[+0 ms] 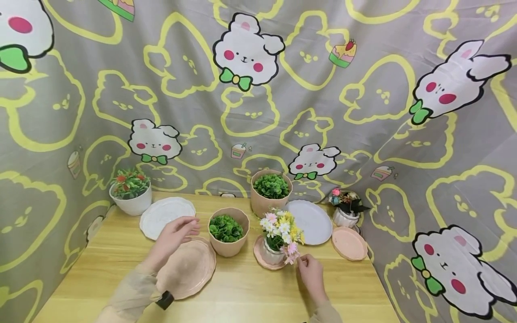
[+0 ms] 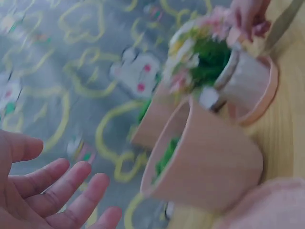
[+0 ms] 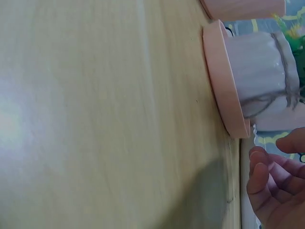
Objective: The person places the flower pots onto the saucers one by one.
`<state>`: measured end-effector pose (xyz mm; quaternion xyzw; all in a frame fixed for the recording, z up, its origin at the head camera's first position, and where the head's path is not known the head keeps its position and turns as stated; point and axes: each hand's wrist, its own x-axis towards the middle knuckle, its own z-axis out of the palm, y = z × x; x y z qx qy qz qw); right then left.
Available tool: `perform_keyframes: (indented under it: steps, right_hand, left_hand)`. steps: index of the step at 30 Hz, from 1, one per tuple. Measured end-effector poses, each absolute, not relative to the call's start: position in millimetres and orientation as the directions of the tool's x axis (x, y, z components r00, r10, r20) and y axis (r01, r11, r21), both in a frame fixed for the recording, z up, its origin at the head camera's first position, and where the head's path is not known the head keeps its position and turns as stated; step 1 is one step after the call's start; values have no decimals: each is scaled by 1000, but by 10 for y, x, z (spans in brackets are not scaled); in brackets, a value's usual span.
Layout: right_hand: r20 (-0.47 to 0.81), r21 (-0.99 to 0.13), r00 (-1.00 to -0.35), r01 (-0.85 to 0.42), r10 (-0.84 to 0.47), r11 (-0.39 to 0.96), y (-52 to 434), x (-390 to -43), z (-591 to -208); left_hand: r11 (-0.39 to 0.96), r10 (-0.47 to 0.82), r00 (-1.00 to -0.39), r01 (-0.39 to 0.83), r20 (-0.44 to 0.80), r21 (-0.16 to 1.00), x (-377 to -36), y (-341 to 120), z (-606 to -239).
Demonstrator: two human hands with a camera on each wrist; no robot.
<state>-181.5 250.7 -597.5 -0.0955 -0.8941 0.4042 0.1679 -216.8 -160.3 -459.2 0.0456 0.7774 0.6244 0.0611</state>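
Note:
My left hand hovers over the edge of a large pink scalloped plate, its fingers spread and holding nothing in the left wrist view. Just right of it stands a pink pot with green leaves. A small white ribbed pot of daisy-like flowers sits on a pink saucer. My right hand is beside the pink blossoms at the bouquet's lower right. In the right wrist view its fingers are loosely bent, the thumb apart, with nothing visible between them.
Behind stand a second pink leafy pot, a white plate and a pale lilac plate. A white pot with red flowers is at back left. To the right are a small flower pot and a small pink plate.

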Motion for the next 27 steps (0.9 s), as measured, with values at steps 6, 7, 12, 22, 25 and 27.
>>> perform_keyframes:
  steps: [6,7,12,22,25,27]
  right_hand:
    - [179,-712,-937,88,301,697,2415,-1768,-5971]
    - [189,-702,-935,85,300,707,2395,-1758,-5972]
    - [253,-665,-920,59,299,745,2287,-1693,-6031]
    - [256,-695,-927,22,275,719,2025,-1603,-6059]
    - [232,-722,-941,3,246,692,1918,-1599,-6036]
    - [238,-736,-944,-21,229,676,1844,-1601,-6012]
  left_hand:
    - [117,-7,-998,-68,-68,991,-1988,-2076,-4806]
    - [85,-25,-997,-77,-75,993,-1958,-2144,-4855]
    - [-124,-131,-985,-100,-116,987,-1824,-2398,-5193]
    - [-360,-423,-848,-167,-320,918,-1797,-2398,-5924]
    - [-343,-453,-840,-145,-299,928,-1784,-2371,-6051]
    - [-309,-479,-837,-123,-266,943,-1776,-2352,-6124]
